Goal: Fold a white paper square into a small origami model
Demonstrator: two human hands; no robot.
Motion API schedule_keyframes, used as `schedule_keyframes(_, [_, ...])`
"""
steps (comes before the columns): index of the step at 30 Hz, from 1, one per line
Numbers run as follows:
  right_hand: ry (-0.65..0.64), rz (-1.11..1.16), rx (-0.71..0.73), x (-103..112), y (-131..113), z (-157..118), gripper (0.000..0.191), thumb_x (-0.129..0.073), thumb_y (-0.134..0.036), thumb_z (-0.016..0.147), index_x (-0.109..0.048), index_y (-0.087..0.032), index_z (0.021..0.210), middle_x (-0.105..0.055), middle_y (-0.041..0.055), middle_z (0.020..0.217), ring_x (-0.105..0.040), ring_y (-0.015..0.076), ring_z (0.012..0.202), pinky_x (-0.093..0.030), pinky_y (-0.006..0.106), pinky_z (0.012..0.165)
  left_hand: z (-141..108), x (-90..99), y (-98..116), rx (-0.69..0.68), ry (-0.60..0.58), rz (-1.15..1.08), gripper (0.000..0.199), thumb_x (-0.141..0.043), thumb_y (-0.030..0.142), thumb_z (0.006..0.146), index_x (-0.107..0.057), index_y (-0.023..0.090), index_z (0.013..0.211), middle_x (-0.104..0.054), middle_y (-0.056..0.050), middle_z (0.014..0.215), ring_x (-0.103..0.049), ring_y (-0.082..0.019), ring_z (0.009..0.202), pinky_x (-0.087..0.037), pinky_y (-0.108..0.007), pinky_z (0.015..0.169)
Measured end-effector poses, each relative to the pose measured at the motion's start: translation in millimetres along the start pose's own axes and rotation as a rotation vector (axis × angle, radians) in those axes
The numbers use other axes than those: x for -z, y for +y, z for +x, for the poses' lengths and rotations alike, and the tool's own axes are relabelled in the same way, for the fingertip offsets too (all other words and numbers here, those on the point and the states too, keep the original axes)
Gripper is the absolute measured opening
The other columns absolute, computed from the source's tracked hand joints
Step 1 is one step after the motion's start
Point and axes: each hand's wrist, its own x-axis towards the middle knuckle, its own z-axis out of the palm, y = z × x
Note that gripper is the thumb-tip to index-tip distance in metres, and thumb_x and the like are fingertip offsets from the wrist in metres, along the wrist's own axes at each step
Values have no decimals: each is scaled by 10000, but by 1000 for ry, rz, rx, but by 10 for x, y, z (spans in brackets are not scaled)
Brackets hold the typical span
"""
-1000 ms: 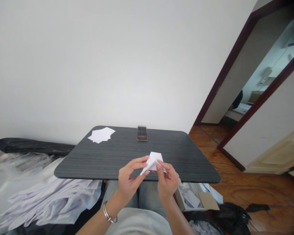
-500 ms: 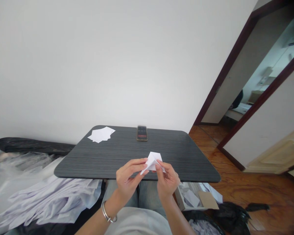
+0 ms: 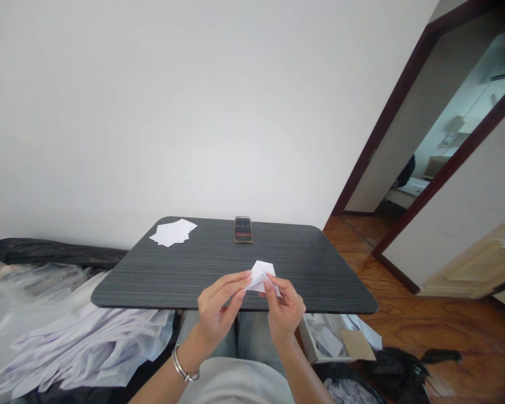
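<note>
Drawn up since half a second ago, the lower-left point of the folded paper (image 3: 261,271) now sits closer to the left hand (image 3: 215,307), whose fingertips and thumb pinch that side. Thumb and forefinger of the right hand (image 3: 287,313) clamp the opposite corner. White, blunt-topped and sharply creased into angular flaps, it is held above the near edge of the dark, finely streaked, round-cornered table (image 3: 177,280).
</note>
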Motion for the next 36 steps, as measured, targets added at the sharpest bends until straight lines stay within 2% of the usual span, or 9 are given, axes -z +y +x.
schedule_keyframes(6, [-57, 135, -139, -41, -68, 44, 157, -583, -297, 737, -620, -146, 765, -634, 24, 647, -579, 131, 519, -500, 226, 461, 3, -42, -44, 98, -41, -41, 253, -464, 114, 795, -585, 168, 1010, -625, -92, 1010, -568, -187, 946, -459, -323, 808])
schedule_keyframes(10, [-158, 314, -298, -69, -113, 97, 141, -576, -288, 748, -569, -153, 711, -612, -13, 580, -555, 111, 481, -473, 203, 423, 27, -88, -82, 166, -94, -89, 291, -545, 155, 759, -553, 180, 1049, -593, -95, 1047, -555, -188, 933, -484, -291, 721])
schedule_keyframes(15, [-245, 426, -418, -108, -111, 104, 153, -575, -298, 750, -553, -148, 734, -636, -5, 616, -583, 117, 488, -470, 203, 415, 64, -135, -130, 335, -87, -107, 235, -550, 191, 763, -575, 176, 996, -580, -87, 1024, -558, -171, 851, -459, -243, 611])
schedule_keyframes(19, [-279, 450, -448, -126, -110, 80, 154, -578, -300, 749, -549, -150, 767, -640, -6, 607, -599, 122, 505, -485, 209, 433, 56, -154, -180, 404, -82, -103, 235, -555, 225, 762, -584, 179, 990, -589, -74, 970, -543, -162, 791, -419, -230, 565])
schedule_keyframes(21, [-283, 450, -455, -128, -113, 76, 164, -576, -309, 747, -549, -150, 776, -644, -2, 613, -605, 128, 512, -493, 216, 440, 48, -153, -197, 416, -68, -96, 235, -547, 229, 768, -587, 180, 993, -596, -70, 949, -534, -166, 798, -418, -241, 600])
schedule_keyframes(25, [-296, 439, -464, -127, -119, 79, 195, -564, -336, 750, -543, -150, 804, -651, 8, 633, -623, 150, 546, -513, 243, 451, 48, -142, -198, 450, -56, -175, 235, -475, 213, 810, -577, 173, 1017, -586, -82, 997, -532, -183, 906, -436, -277, 728])
schedule_keyframes(28, [-309, 431, -464, -132, -119, 75, 202, -566, -335, 747, -522, -156, 828, -662, 12, 666, -633, 162, 578, -525, 259, 471, 36, -143, -196, 467, -93, -221, 265, -462, 187, 809, -554, 170, 1057, -553, -93, 1087, -518, -192, 989, -457, -282, 761])
schedule_keyframes(32, [-321, 400, -439, -145, -122, 52, 195, -553, -315, 760, -497, -163, 868, -664, 7, 649, -636, 170, 609, -524, 265, 510, -11, -156, -235, 509, -131, -152, 322, -440, 134, 795, -537, 171, 1100, -566, -92, 1104, -538, -188, 982, -469, -291, 771])
schedule_keyframes(36, [-356, 328, -391, -151, -135, 26, 183, -524, -304, 781, -489, -164, 894, -648, -2, 598, -634, 173, 615, -519, 270, 537, -42, -175, -284, 524, -97, -79, 385, -421, 59, 746, -551, 171, 1091, -608, -80, 1052, -571, -180, 925, -462, -312, 792])
